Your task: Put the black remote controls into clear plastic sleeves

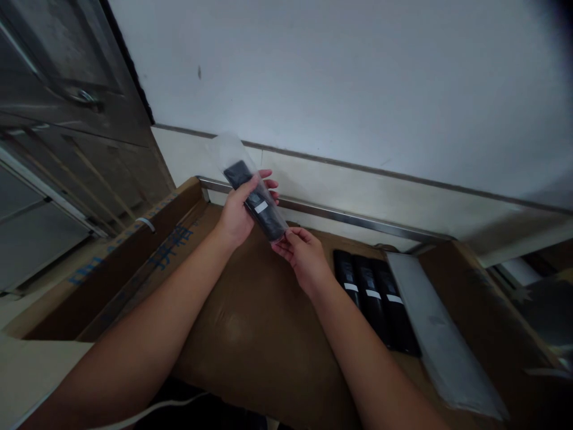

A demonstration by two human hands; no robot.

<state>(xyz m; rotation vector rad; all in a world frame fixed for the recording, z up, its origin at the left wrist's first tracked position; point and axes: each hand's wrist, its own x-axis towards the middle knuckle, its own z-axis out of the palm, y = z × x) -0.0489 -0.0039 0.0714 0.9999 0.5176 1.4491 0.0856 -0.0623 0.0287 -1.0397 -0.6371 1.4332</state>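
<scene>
A black flat item with a white label sits inside a clear plastic sleeve, whose loose end sticks out past it at the upper left. My left hand is wrapped round the middle of the sleeved item, thumb on top. At its lower right end, the fingers of my right hand pinch the sleeve. Three similar black items with white labels lie side by side on the cardboard, right of my right forearm. Beside them is a stack of clear plastic sleeves.
Raised cardboard sides stand at the left and right. A metal rail runs along the back, before a white wall. A metal door is at the upper left. A pale cable crosses the near edge.
</scene>
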